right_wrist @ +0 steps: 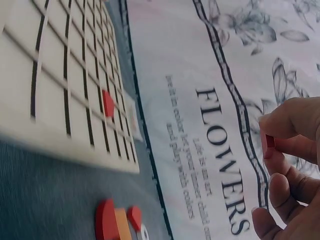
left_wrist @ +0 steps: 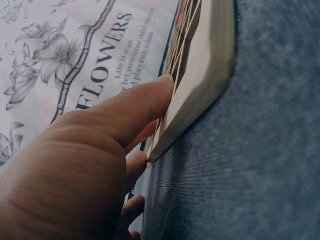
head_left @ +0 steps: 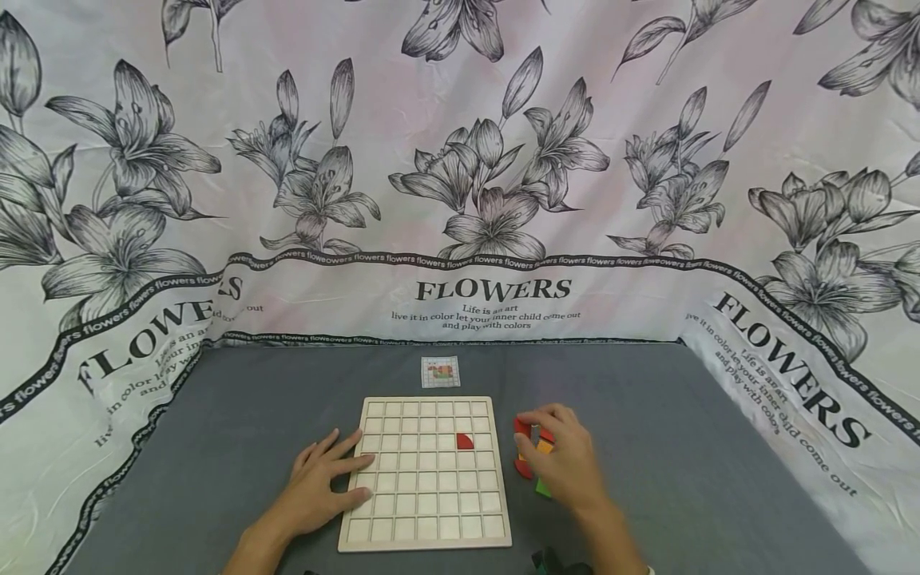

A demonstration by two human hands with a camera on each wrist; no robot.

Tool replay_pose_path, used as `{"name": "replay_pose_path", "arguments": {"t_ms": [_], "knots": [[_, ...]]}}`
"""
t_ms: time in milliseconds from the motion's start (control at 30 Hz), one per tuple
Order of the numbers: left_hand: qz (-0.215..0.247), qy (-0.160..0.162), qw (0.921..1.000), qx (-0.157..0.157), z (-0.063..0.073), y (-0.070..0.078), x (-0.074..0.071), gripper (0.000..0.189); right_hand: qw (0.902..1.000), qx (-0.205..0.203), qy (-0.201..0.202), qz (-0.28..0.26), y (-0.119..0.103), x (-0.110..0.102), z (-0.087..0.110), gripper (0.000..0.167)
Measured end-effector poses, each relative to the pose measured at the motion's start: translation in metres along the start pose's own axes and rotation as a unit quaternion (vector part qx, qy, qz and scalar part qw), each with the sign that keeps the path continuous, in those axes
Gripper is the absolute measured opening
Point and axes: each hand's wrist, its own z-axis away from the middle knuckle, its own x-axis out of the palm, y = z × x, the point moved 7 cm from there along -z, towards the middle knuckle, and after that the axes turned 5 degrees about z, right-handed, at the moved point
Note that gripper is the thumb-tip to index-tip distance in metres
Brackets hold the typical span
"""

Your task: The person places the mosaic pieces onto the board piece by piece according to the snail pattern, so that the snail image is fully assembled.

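A pale wooden grid board [head_left: 427, 482] lies on the grey cloth. One red quarter-round piece [head_left: 465, 441] sits in a cell toward its upper right, also visible in the right wrist view. My left hand [head_left: 316, 489] rests along the board's left edge, fingers spread and thumb over the rim. To the right of the board, my right hand [head_left: 564, 459] hovers over loose pieces, pinching a small red block [right_wrist: 269, 145] between thumb and fingertips. Beneath it are a red piece [head_left: 524, 469], an orange piece [head_left: 545, 448] and a green piece [head_left: 543, 488], partly hidden by the hand.
A small picture card [head_left: 440, 372] with a coloured pattern on a grid lies behind the board. A dark object [head_left: 553, 561] shows at the bottom edge. Flower-printed fabric [head_left: 496, 300] stands around the back and sides of the grey surface.
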Motion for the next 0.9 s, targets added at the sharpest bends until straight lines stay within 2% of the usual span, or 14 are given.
{"name": "replay_pose_path", "arguments": {"t_ms": [133,300,633,900], "knots": [[0.0,0.002,1.0,0.0,0.0,0.0,0.0,0.054,0.9997,-0.008,-0.003,-0.025,-0.008,0.008,-0.001,0.028],[-0.002,0.008,0.9999,0.006,0.0,-0.002,0.001,0.053,0.9991,0.008,-0.018,-0.036,-0.013,0.017,0.0,0.025],[0.003,0.005,1.0,0.007,0.0,-0.003,0.001,0.054,0.9988,-0.015,-0.018,-0.044,-0.019,0.027,0.002,0.028],[0.0,0.001,1.0,0.005,0.001,-0.003,0.001,0.055,0.996,-0.022,-0.056,-0.066,-0.017,0.049,0.008,0.025]]}}
